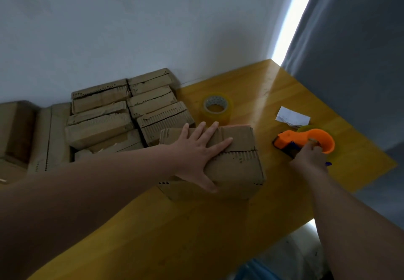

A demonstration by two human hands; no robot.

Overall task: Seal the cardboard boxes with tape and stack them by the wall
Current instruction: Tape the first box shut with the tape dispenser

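Pressing down with flat, spread fingers, the left hand (196, 148) is resting on the closed brown cardboard box (238, 166) on the yellow wooden table (196, 225); the box's contents are hidden. The right hand (310, 159) is grasping the orange plastic tape dispenser (306, 139) beside it. Stacked brown boxes (122, 113) are lying against the white wall (131, 28), with a clear tape roll (216, 109) and a white paper slip (293, 116) nearby.

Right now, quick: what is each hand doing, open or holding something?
The left hand is open, fingers spread flat on the cardboard box.
The right hand is closed round the orange tape dispenser.
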